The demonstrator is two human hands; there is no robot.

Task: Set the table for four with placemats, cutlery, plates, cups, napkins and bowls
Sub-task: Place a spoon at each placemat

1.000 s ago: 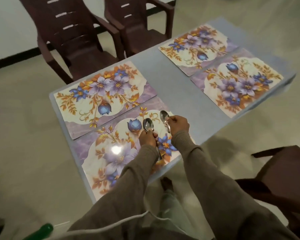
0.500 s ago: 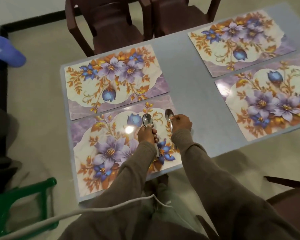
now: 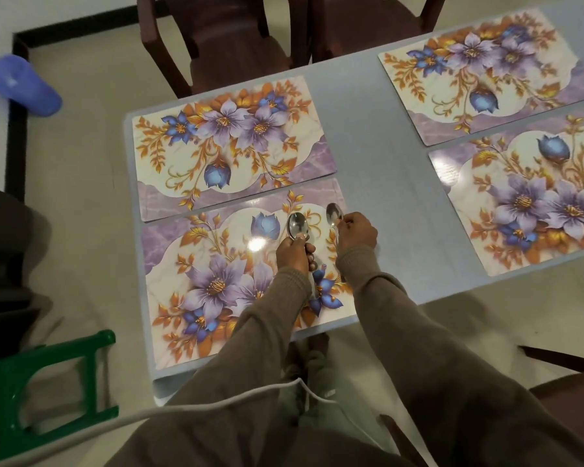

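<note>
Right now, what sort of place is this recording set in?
Probably a home dining area. A table carries four floral placemats, brown chairs stand at its far side, and each hand, left and right, holds a spoon.

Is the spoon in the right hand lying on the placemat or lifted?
Lifted. The right hand grips the spoon by its handle, bowl raised over the near placemat.

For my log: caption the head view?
Each hand holds spoons over the nearest placemat.
</note>
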